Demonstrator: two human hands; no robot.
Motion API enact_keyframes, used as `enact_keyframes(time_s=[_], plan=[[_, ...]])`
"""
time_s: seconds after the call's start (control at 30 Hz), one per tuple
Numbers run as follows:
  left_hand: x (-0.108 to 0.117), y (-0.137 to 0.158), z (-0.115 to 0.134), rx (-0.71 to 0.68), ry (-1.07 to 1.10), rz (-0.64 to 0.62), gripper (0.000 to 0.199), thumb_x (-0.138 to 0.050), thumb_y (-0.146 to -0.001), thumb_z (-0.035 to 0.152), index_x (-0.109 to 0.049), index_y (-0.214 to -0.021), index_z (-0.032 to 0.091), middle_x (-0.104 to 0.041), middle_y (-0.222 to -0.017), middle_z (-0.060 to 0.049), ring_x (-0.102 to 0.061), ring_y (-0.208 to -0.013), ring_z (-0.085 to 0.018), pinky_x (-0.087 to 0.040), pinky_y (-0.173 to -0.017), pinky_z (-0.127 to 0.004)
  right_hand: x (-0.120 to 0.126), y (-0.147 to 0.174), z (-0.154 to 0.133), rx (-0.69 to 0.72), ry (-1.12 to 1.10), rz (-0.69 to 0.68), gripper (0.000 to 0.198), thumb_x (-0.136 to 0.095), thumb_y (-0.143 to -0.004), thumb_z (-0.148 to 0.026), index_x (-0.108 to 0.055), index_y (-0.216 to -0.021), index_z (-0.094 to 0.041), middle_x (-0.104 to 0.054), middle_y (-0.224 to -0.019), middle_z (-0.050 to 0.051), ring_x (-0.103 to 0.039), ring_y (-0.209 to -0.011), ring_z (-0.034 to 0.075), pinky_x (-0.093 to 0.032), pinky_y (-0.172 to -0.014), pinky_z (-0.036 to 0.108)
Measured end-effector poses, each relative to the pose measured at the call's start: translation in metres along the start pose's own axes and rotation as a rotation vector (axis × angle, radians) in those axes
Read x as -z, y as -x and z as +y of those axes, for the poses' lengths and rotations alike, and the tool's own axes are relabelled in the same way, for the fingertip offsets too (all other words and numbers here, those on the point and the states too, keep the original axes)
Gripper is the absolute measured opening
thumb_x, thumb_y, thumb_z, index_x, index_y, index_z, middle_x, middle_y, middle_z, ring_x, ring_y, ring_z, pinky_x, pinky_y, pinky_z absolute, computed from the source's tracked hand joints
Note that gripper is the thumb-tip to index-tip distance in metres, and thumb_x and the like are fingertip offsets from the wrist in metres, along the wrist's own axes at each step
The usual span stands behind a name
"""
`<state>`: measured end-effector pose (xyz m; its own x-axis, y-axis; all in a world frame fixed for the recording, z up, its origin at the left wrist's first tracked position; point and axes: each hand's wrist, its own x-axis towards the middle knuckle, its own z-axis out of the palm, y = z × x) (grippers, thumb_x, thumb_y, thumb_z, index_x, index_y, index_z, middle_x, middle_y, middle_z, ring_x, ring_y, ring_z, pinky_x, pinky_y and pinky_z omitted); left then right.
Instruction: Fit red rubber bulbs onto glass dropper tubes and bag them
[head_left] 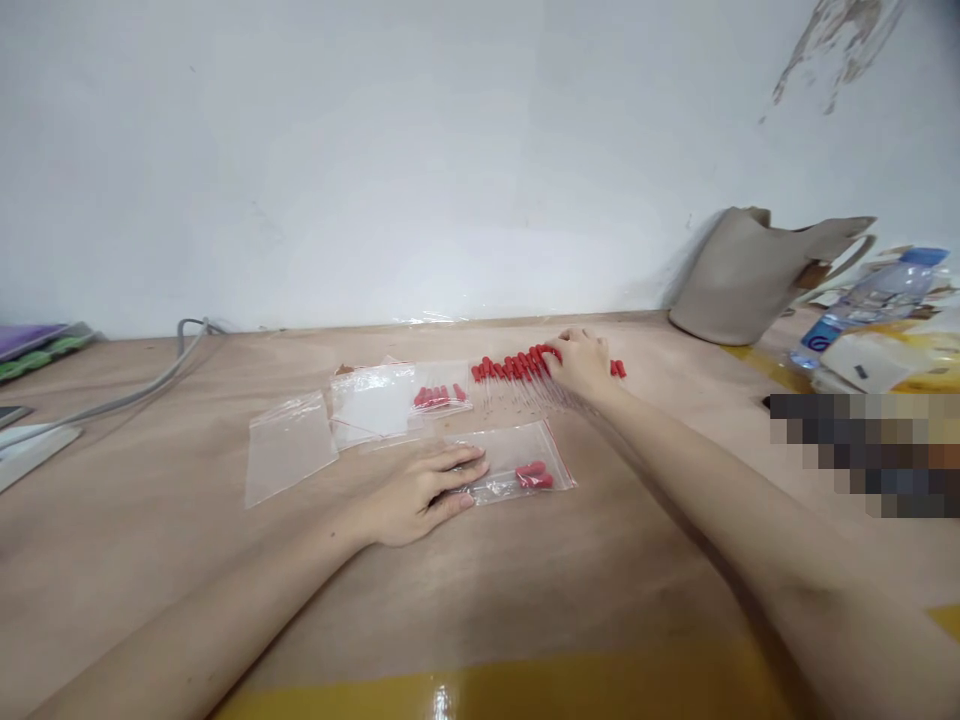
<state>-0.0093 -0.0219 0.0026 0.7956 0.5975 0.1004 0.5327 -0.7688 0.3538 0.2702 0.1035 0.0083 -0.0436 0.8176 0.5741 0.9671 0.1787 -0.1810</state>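
Observation:
My left hand (431, 492) lies flat with fingers spread, its fingertips on the near edge of a clear zip bag (499, 450). Inside that bag are a couple of droppers with red rubber bulbs (534, 475). Farther back, my right hand (581, 362) reaches into a row of glass droppers (517, 365) with red bulbs and thin clear stems. Its fingers are curled down onto the bulbs, closed on a dropper; the fingertips are partly hidden. Left of the row, another zip bag (461, 402) contains several red-bulbed droppers.
Empty clear bags (289, 450) and a stack of bags (371, 400) lie on the brown-covered table (465, 610). At right stand a grey jug (739, 280), a water bottle (870, 305) and a yellow-and-white package (885, 355). A grey cable (142, 390) runs along the left.

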Motion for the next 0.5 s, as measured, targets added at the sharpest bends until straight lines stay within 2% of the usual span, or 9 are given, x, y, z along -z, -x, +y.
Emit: enact_keyframes(time_s=[0.13,0.27,0.37,0.5], plan=[[0.0,0.0,0.001,-0.012,-0.008,0.007,0.043,-0.038,-0.091,0.032,-0.036,-0.134,0.026,-0.035,-0.14,-0.004,-0.033,-0.128,-0.021,-0.029,-0.106,-0.041,-0.016,-0.016,-0.004,-0.061,0.05,-0.019,0.025,-0.048,-0.078,-0.029,-0.069,-0.086,-0.017,-0.055,-0.099,0.013,-0.045,-0.096,0.027,-0.033,-0.079,0.04],[0.0,0.001,0.001,-0.018,-0.032,-0.003,0.043,-0.037,-0.091,0.033,-0.036,-0.134,0.026,-0.035,-0.14,-0.004,-0.032,-0.129,-0.02,-0.028,-0.107,-0.04,-0.023,-0.023,-0.006,-0.19,-0.077,0.031,0.019,-0.053,-0.073,-0.024,-0.068,-0.081,-0.017,-0.055,-0.099,0.012,-0.047,-0.093,0.026,-0.038,-0.075,0.037],[-0.001,0.001,0.0,-0.032,-0.014,0.011,0.043,-0.037,-0.092,0.033,-0.035,-0.134,0.027,-0.035,-0.14,-0.003,-0.032,-0.129,-0.02,-0.028,-0.107,-0.04,-0.015,-0.026,-0.005,-0.243,-0.24,0.054,0.016,-0.053,-0.071,-0.022,-0.065,-0.081,-0.017,-0.058,-0.093,0.011,-0.051,-0.087,0.024,-0.041,-0.073,0.035],[-0.002,0.0,-0.001,-0.04,0.023,0.026,0.043,-0.038,-0.091,0.034,-0.037,-0.133,0.027,-0.035,-0.14,-0.003,-0.033,-0.129,-0.021,-0.028,-0.107,-0.04,0.012,-0.017,0.0,-0.2,-0.565,0.072,0.014,-0.053,-0.074,-0.023,-0.056,-0.086,-0.016,-0.06,-0.082,0.007,-0.054,-0.074,0.017,-0.043,-0.071,0.032]])
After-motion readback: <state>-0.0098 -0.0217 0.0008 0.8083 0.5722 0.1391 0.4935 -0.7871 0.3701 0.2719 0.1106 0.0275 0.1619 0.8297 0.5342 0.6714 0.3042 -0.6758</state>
